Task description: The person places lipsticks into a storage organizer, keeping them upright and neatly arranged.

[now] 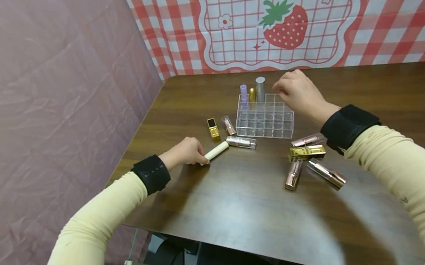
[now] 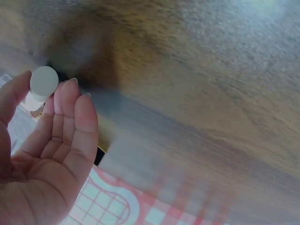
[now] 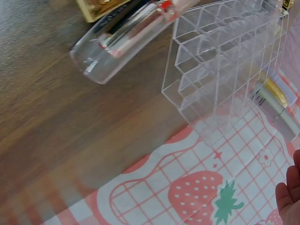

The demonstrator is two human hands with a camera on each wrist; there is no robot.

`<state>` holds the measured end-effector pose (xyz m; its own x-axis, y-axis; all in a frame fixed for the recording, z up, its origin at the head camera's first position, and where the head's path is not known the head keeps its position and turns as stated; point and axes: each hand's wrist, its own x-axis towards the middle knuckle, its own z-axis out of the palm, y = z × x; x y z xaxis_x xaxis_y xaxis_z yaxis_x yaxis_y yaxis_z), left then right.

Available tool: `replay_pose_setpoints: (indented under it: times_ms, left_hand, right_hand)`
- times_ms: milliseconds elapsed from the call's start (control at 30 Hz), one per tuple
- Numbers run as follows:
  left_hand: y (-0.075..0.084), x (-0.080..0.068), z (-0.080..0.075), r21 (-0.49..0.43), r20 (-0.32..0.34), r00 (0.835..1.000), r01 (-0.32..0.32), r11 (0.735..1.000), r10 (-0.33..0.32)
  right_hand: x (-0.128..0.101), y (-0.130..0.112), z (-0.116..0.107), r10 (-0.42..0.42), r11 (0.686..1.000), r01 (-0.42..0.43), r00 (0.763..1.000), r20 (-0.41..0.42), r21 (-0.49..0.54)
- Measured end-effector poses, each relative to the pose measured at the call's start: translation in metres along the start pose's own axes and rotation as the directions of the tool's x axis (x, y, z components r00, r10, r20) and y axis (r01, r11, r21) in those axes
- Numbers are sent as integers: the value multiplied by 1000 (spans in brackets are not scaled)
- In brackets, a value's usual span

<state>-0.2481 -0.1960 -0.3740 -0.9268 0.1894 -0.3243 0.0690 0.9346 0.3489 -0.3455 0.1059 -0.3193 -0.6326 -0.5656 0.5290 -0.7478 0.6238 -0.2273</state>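
My left hand (image 1: 187, 151) pinches a cream-white lipstick tube (image 1: 217, 150) between thumb and fingers, low over the table. In the left wrist view the tube's round end (image 2: 44, 80) faces the camera. Above the back right of a clear lipstick organizer (image 1: 264, 128) is my right hand (image 1: 300, 92), its fingers loosely bent, with nothing visible in them. Just left of it, a silver tube (image 1: 260, 89) stands in the organizer's back row. A gold tube (image 1: 252, 95) and a lilac tube (image 1: 243, 93) stand beside it. The right wrist view catches only some fingertips (image 3: 288, 194).
Left of the organizer lie a gold lipstick (image 1: 213, 129) and a clear-capped tube (image 1: 229, 125); another tube (image 1: 241, 142) lies along its front. To the right is a cluster of rose-gold tubes (image 1: 327, 173) and a gold one (image 1: 307, 151). A strawberry-print cloth (image 1: 287, 26) hangs behind.
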Motion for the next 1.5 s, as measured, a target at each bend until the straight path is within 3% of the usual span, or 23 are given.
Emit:
replay_pose_setpoints:
  times_ms: [233,367,533,733,867,1000,1067,1300,1500]
  left_hand:
    - [4,-1,-3,64,-2,1000,-15,998,15]
    - [6,-3,-14,101,-18,999,-35,994,37]
    - [13,-9,-42,146,-103,991,-75,986,91]
    - [32,-15,-88,170,-235,962,-101,980,140]
    - [53,-13,-113,230,-276,946,-105,968,168]
    - [82,-7,-128,292,-256,942,-139,946,217]
    - [103,0,-132,313,-237,942,-158,936,238]
    - [170,26,-134,333,-210,924,-239,912,319]
    - [202,51,-126,366,-173,941,-212,906,290]
  right_hand:
    - [-6,4,-1,6,1000,-6,1000,-11,13]
    - [-8,7,-2,7,1000,-7,1000,-6,21]
    - [-10,11,-7,-8,1000,8,1000,-7,19]
    - [-13,16,-13,-16,1000,16,1000,19,0]
    - [-17,20,-15,-14,1000,15,1000,19,-15]
    - [-21,22,-16,-33,999,34,999,18,-19]
    - [-27,26,-19,-43,999,43,999,23,-29]
    - [-51,39,-23,-48,997,51,997,55,-52]
    - [-67,52,-28,0,999,4,997,72,-46]
